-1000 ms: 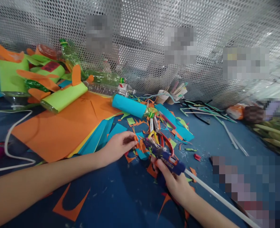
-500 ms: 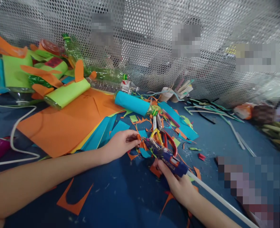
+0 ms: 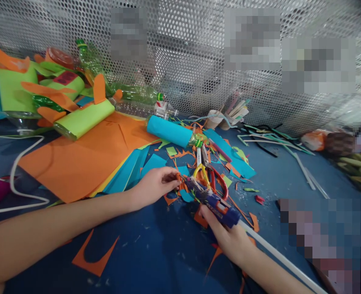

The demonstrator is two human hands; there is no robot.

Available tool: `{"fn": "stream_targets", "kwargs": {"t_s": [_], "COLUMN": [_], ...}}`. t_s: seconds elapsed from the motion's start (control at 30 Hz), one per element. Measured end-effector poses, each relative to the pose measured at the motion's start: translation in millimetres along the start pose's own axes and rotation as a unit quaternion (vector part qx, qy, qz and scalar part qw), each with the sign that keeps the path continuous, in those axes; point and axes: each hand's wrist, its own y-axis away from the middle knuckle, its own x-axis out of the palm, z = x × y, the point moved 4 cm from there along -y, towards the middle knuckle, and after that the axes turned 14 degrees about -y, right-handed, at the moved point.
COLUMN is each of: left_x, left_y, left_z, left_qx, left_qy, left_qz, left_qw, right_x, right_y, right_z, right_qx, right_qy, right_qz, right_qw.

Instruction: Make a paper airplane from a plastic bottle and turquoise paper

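My right hand (image 3: 229,232) is wrapped round a dark blue hot glue gun (image 3: 218,207), its nozzle pointing left and a long white glue stick (image 3: 278,253) running out of its back. Pinched in my left hand (image 3: 158,183) is a small piece of orange paper (image 3: 178,178), right at the nozzle; most of that piece is hidden by the fingers. Just beyond the gun lie scissors with yellow handles (image 3: 202,174) and another pair with red handles (image 3: 219,183). A bottle wrapped in blue paper (image 3: 169,130) rests on its side behind them.
Orange sheets (image 3: 76,159) and blue sheets (image 3: 131,169) spread at left. Beyond them lie bottles wrapped in green paper (image 3: 85,119). Perforated metal mesh (image 3: 183,49) closes off the back. Cups of sticks (image 3: 235,114) stand against it. An orange offcut (image 3: 96,261) lies in front.
The view has shifted very slightly. Both hands keep nearly the same pose, with the glue gun's nozzle still at the orange paper piece.
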Motion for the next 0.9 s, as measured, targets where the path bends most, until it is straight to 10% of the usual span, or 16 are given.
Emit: {"fn": "stream_targets", "kwargs": {"t_s": [0.9], "left_x": [-2.9], "left_y": [-1], "left_z": [3], "left_qx": [-0.010], "left_qy": [0.091], "left_qz": [-0.032], "left_qw": [0.995], "right_x": [1], "right_y": [-4], "right_z": [14], "right_qx": [-0.019], "right_qy": [0.010], "right_qz": [0.016], "right_qw": [1.000]}}
